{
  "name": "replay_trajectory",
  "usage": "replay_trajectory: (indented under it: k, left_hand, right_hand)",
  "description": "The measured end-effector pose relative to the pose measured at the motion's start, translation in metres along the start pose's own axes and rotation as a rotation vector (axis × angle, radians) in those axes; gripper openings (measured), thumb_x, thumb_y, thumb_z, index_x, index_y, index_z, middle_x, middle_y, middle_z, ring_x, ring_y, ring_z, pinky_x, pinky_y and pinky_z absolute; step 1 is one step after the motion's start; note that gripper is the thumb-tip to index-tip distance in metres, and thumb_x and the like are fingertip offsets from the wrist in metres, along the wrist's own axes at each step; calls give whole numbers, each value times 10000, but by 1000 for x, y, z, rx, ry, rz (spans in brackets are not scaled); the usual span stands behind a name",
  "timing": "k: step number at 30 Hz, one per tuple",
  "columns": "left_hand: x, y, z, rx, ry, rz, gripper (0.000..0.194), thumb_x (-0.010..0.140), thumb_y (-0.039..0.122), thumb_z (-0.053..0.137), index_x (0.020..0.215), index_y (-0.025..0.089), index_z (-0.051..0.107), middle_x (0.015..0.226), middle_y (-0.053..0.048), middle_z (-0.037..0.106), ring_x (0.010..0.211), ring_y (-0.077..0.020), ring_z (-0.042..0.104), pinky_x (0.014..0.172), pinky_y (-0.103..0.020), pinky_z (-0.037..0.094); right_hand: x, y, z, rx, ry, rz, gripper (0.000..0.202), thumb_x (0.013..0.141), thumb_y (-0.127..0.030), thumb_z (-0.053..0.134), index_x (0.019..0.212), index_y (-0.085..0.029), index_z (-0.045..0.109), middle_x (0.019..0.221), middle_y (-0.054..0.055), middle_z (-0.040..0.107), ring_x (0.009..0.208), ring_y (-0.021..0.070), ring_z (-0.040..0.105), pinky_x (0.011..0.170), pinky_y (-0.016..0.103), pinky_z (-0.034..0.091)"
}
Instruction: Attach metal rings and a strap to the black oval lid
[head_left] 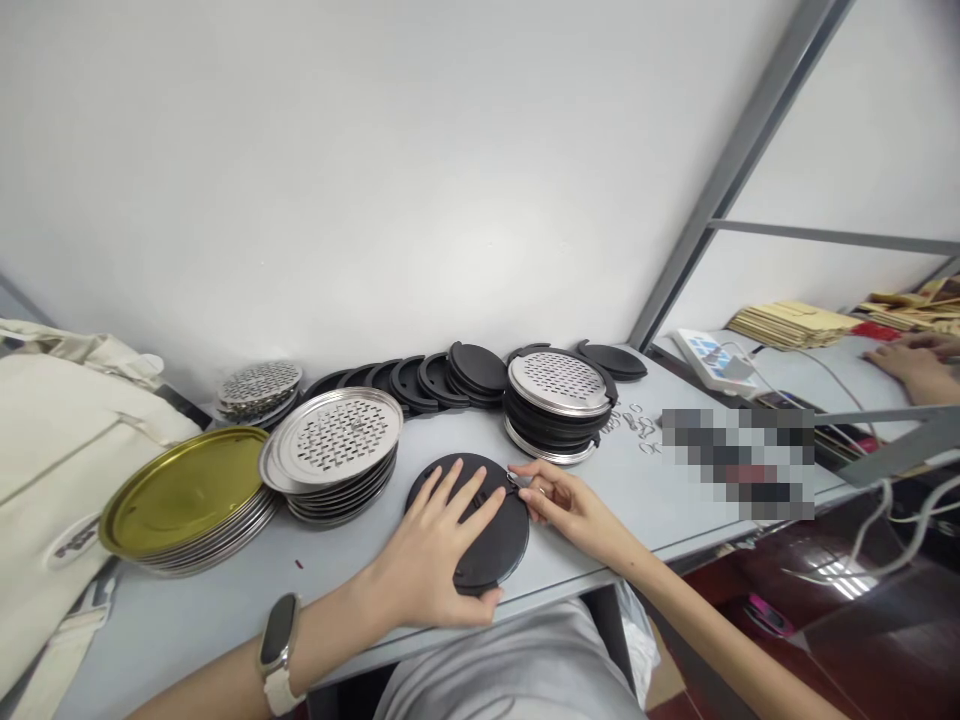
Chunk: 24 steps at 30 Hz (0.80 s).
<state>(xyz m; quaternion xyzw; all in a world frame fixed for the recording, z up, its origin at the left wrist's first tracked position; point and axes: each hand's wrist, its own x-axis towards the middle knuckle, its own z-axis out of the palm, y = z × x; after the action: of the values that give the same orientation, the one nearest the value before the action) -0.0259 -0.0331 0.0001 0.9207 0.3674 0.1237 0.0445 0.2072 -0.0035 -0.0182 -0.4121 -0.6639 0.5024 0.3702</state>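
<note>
A round black plastic disc [491, 545] lies flat on the grey table near its front edge. Spread fingers of my left hand [442, 545] rest on its top face, with the thumb at its near rim. At the disc's right edge, my right hand [566, 505] is closed in a pinch on a small metal clip [517, 480]; fingers partly hide it. Behind the disc rises a stack of black rings and a perforated metal grater plate [559, 382]. Loose small metal clips [641, 425] are scattered right of that stack.
Left of the disc stand stacked grater plates [349, 440] and gold-coloured metal lids [187, 490]. Black discs [476, 370] line the wall. A cream bag [60, 430] occupies the left end. Beyond a metal frame [739, 150], another person's hands [911, 365] are near yellow envelopes [791, 323].
</note>
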Motion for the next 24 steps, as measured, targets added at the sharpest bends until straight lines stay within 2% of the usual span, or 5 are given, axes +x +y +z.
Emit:
replay_trajectory:
  k: [6, 18, 24]
  left_hand:
    - [-1, -1, 1, -3, 11, 12, 962, 629, 376, 660, 1481, 206, 248, 1556, -92, 191, 1413, -399, 129, 1132, -580, 159]
    - [-1, -1, 0, -3, 10, 22, 949, 648, 399, 655, 1483, 214, 244, 1556, -84, 193, 1412, -396, 138, 1129, -576, 166]
    - [-1, -2, 0, 0, -1, 22, 952, 654, 405, 657, 1485, 217, 235, 1559, -88, 180, 1410, -398, 145, 1128, -577, 162]
  right_hand:
    - [1, 4, 0, 13, 0, 2, 355, 884, -460, 574, 1093, -174, 543, 607, -50, 496, 580, 125, 493, 596, 262, 387]
    - [1, 2, 3, 91, -9, -14, 353, 846, -452, 633, 1042, -197, 488, 582, -93, 394, 538, 96, 413, 553, 239, 343]
    - [1, 4, 1, 53, 3, -13, 358, 838, -460, 639, 1040, -192, 513, 593, -84, 410, 552, 101, 429, 570, 244, 354]
